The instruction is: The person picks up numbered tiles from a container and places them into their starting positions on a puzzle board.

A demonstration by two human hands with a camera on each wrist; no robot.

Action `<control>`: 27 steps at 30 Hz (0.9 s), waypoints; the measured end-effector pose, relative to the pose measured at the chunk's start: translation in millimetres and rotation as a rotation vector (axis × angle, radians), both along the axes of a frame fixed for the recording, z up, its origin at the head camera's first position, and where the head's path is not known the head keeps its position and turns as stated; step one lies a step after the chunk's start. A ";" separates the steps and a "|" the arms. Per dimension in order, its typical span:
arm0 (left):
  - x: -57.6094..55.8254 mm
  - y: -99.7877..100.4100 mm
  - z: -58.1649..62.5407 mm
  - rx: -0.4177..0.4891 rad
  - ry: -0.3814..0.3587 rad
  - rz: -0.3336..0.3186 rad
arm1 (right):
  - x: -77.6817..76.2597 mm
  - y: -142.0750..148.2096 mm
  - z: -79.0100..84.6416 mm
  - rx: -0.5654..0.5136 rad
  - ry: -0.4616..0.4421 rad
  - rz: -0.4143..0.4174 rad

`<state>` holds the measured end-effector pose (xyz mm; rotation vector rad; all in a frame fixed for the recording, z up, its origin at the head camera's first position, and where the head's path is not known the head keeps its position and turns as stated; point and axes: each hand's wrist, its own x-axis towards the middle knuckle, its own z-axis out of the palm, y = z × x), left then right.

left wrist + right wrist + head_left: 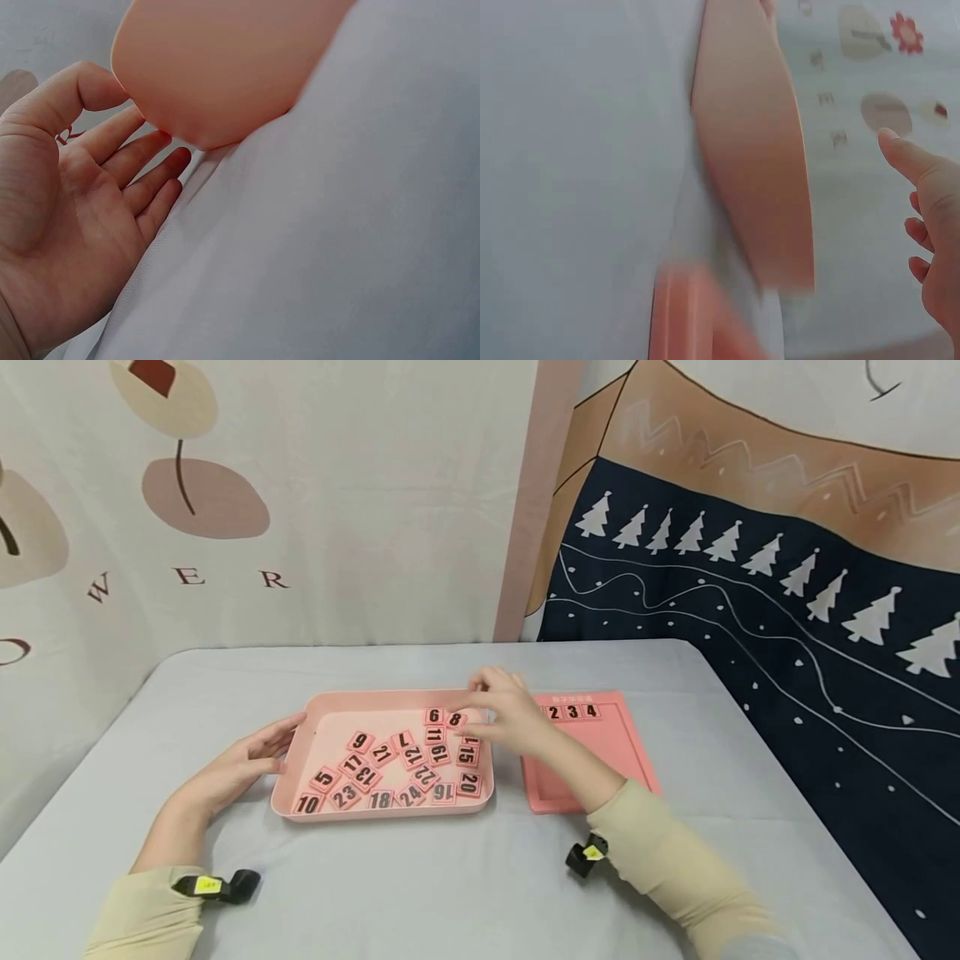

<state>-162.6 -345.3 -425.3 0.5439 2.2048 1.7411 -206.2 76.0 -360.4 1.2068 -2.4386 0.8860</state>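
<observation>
Mid-frame, the right hand (507, 716) has fingers parted over the tray (360, 700); best pinch one tile (455, 720) edgewise, the left hand (234, 770), fingers spread, bracing.

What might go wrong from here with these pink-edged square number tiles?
The right hand is at the right end of the shallow pink rectangular tray, so it might knock the pink-edged square tiles askew. The right forearm crosses in front of the flat pink rectangular board, so pulling back may nudge its row of 2, 3 and 4. Tiles lie at mixed angles, so tile 6 and tile 9 could be confused.
</observation>
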 end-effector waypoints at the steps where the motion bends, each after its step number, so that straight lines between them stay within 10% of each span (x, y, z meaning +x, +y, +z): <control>1: 0.2 0.1 0.2 -0.003 -0.001 0.001 | 2.4 -9.2 1.7 0.010 -0.010 0.016; 27: -0.6 -1.3 -2.5 0.018 0.044 -0.049 | 4.4 -161.1 -21.2 0.475 -0.156 0.102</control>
